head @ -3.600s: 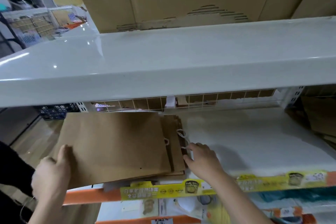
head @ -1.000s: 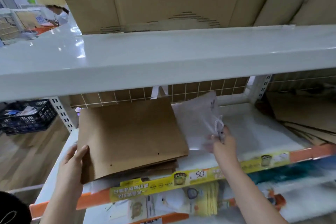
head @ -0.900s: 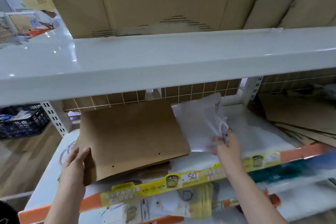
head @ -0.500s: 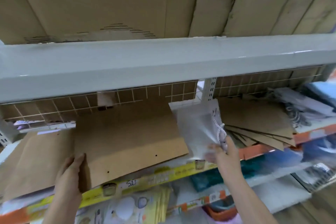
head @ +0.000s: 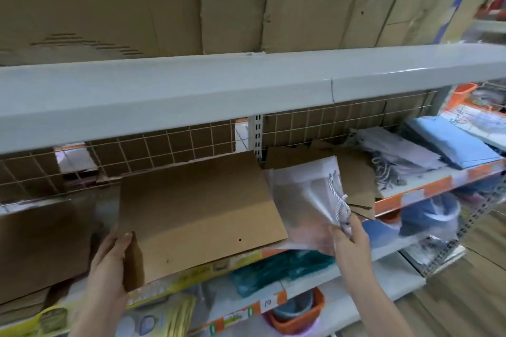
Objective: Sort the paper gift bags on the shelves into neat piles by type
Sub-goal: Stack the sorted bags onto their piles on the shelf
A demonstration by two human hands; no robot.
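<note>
Motion blur smears the white gift bag (head: 304, 197) and whatever lies under it, so you can't tell whether it touches the shelf (head: 427, 189); your right hand (head: 349, 238) pinches it at the twisted cord handle. Your left hand (head: 112, 262) grips the lower left corner of the flat brown paper bag (head: 197, 208), which overhangs the shelf's front lip. Right of the white bag lie more brown sheets, pale bags and folded blue bags (head: 449, 142).

I see my left hand (head: 109, 262) gripping the brown bag stack (head: 197, 216) at lower centre, while my right hand (head: 350, 238) pinches a white bag (head: 304, 200) by its cord, centre right, blurred.
</note>
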